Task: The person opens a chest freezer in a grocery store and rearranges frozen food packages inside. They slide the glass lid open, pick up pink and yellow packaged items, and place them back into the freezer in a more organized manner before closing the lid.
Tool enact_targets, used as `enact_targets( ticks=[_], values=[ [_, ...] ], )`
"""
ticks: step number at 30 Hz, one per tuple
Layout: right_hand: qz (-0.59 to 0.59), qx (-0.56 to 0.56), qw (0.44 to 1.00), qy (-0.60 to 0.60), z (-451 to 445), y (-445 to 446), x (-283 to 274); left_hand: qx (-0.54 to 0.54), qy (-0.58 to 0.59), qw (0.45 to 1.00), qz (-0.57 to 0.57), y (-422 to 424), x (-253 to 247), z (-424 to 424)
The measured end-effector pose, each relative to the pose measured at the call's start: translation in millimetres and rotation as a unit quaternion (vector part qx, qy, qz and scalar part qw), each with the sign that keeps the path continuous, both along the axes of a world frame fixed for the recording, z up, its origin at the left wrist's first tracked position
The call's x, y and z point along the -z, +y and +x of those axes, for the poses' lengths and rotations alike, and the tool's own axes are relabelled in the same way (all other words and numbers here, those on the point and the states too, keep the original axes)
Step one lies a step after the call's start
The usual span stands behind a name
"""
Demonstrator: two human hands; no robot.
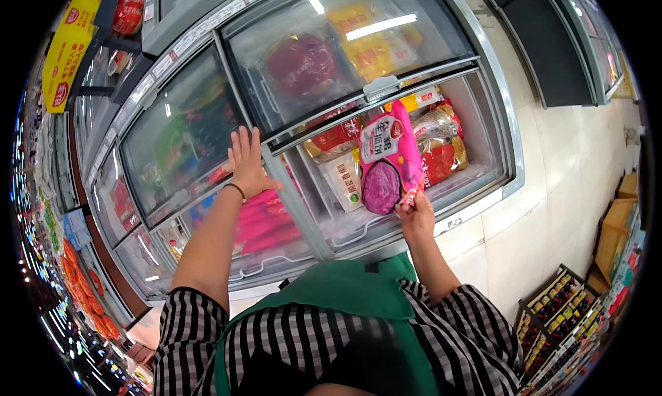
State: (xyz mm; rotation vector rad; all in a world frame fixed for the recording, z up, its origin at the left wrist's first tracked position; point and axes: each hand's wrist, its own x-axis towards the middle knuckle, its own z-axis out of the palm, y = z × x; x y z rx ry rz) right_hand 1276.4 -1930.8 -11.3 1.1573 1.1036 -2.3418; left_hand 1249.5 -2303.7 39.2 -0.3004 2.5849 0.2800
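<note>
My right hand [418,216] pinches the lower corner of a pink plastic food package [391,155] with a purple round food pictured on it, over the open section of a chest freezer. My left hand [248,163], fingers spread, rests on the frame beside the freezer's sliding glass lid [181,137]. Below the pink package lie a white package [342,181], a red and gold package [442,161] and other bagged frozen foods. More pink packages [266,223] show under the glass to the left.
The freezer's front rim [465,204] runs close before me. Yellow bags [372,39] and a dark red bundle lie under the upper glass. A bottle rack [553,313] stands on the tiled floor [548,189] at the right. A yellow sign [72,44] bearing writing is at the upper left.
</note>
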Motion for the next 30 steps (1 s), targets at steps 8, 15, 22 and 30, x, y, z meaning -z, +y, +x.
enact_targets(
  ticks=[8,15,22,30],
  values=[
    [-0.084,-0.019,0.995,0.052,6,13,-45,-0.005,-0.013,1.000,-0.004,2,-7,-5],
    [-0.076,-0.097,0.975,0.184,-4,33,-95,0.007,0.044,0.999,0.011,-7,5,3],
    [0.112,-0.197,0.946,0.231,17,26,-158,0.027,0.068,0.997,-0.001,-10,11,7],
    [-0.038,-0.226,0.942,0.245,53,-4,-195,0.013,0.193,0.871,0.452,8,4,49]
  ],
)
